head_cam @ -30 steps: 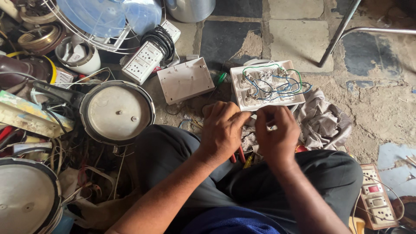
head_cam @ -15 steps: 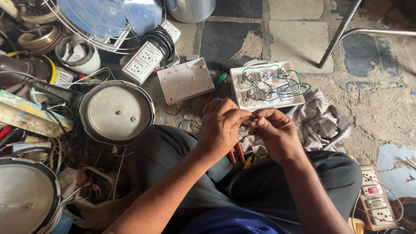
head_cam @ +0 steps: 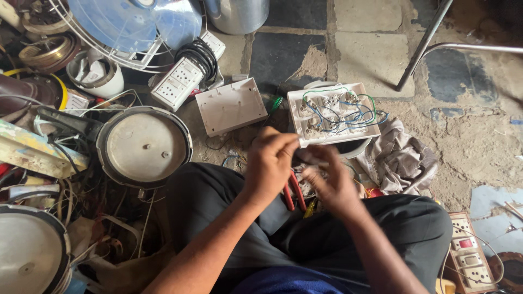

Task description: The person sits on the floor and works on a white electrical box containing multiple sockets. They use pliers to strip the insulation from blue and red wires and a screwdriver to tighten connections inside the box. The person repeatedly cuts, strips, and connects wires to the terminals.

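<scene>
While both hands meet over the lap, we note a small pale object, too blurred to identify, between them, just below the open white switchboard plate with blue and green wiring [head_cam: 333, 112]. Our left hand [head_cam: 271, 163] has its fingers curled with the tips pinched together, seemingly gripping that small piece. Our right hand [head_cam: 330, 185] is motion-blurred; we cannot tell whether it grips anything. The plate lies wiring-side up on the stone floor [head_cam: 370, 60], probably so the terminals stay reachable.

Red-handled pliers [head_cam: 293, 191] rest on our dark trousers between the hands, close for quick pickup. A crumpled grey cloth [head_cam: 403, 158] sits just right of the plate; the plain white box cover [head_cam: 231, 106] lies to its left. Further left: a round metal cooker lid [head_cam: 143, 146], a white extension socket strip with coiled black cable [head_cam: 182, 81], and a blue fan blade in a wire guard [head_cam: 131, 22].
</scene>
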